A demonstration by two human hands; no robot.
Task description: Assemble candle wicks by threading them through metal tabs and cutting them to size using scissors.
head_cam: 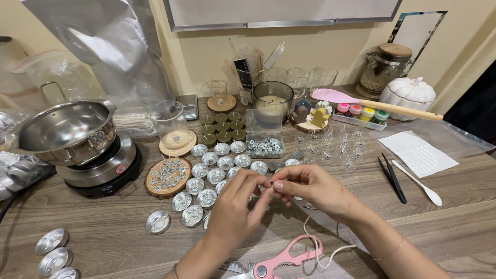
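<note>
Both hands, the left hand (235, 204) and right hand (305, 186), pinch a tiny metal wick tab (270, 184) above the table (113, 237); it seems light, slippery, best held by its edges.

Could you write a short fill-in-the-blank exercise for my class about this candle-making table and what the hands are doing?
1. The scissors lying near the person's wrists have handles coloured ____.
2. The steel pot sits on a small electric ____ at the left of the table.
3. The left hand and right hand meet above the rows of small round metal ____.
4. The black tweezers lie beside a white ____.

Missing words: pink; hot plate; cups; spoon
</note>
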